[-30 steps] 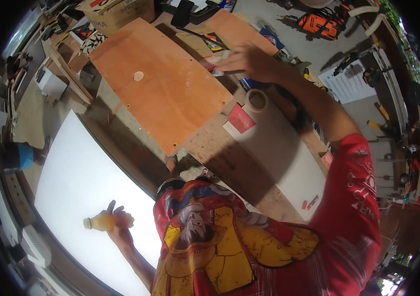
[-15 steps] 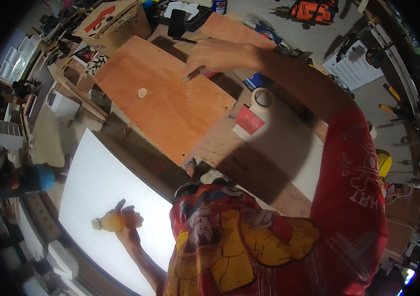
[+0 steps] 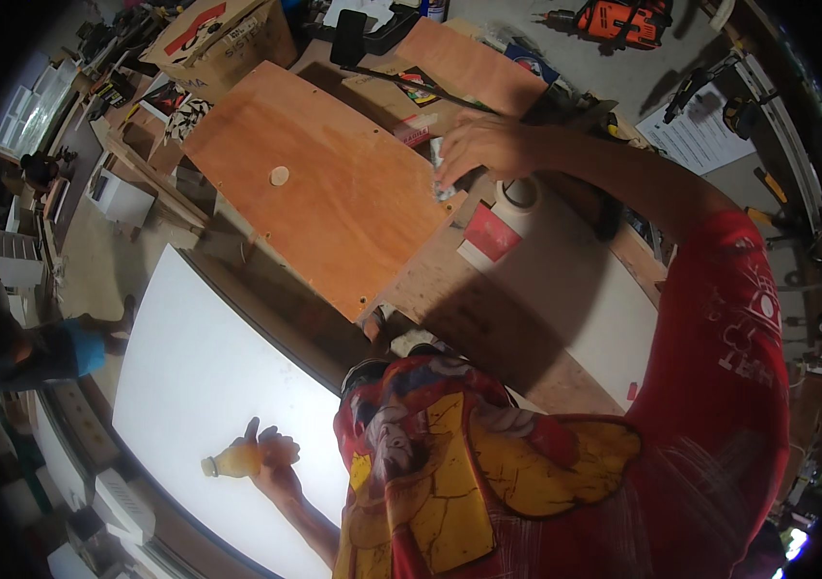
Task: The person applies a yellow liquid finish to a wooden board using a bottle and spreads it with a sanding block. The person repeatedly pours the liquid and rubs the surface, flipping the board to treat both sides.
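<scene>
In the lower left, my left hand is wrapped round a small bottle of yellowish stuff, held sideways over a bright white panel. My right hand is at the right end of an orange-brown wooden board. Its fingers are bent down over a small whitish, crumpled-looking piece at the board's edge, partly hidden by the hand. A pale round spot shows in the board, and small holes run near its edges.
A roll of tape and a red-and-white card lie beside my right hand. A cardboard box stands at the far left. An orange power drill lies on the floor. Another person is at the left.
My right hand has moved right, from above the board's middle to its right end. The left hand with the bottle has shifted slightly right and down.
</scene>
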